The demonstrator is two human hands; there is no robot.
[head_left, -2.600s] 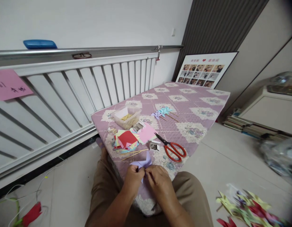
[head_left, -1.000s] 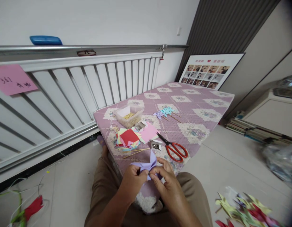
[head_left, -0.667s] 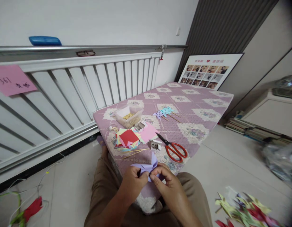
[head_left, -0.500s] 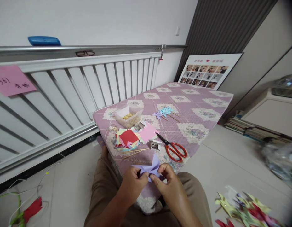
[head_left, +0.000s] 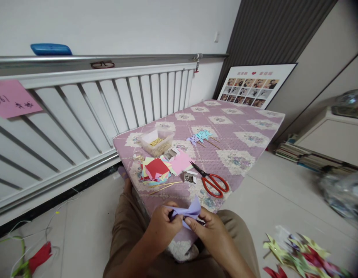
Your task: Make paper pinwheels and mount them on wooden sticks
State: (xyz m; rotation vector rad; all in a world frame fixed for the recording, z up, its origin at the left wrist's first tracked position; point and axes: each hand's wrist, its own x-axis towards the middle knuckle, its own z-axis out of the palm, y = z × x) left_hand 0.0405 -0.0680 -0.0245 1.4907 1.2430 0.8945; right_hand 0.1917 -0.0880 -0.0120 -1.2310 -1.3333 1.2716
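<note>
A purple paper pinwheel (head_left: 187,212), its blades folded toward the middle, is held between my two hands above the near corner of the table. My left hand (head_left: 165,224) pinches its left side, fingers closed. On the right side, my right hand (head_left: 207,227) grips the paper with thumb and fingers near the centre. Just beyond lie a small box of metal pins (head_left: 190,178) and red-handled scissors (head_left: 215,185). Two thin wooden sticks (head_left: 164,187) rest to the left, in front of a stack of coloured paper squares (head_left: 156,169).
A clear plastic box (head_left: 157,142) holds wooden sticks. Finished blue and purple pinwheels (head_left: 200,136) lie farther back on the patterned tablecloth (head_left: 225,135). More pinwheels (head_left: 303,255) are heaped on the floor at right. A white radiator (head_left: 109,108) lines the left.
The pinwheel's upper blade has tipped to the right and the paper looks more folded in. My fingers have shifted slightly around its middle.
</note>
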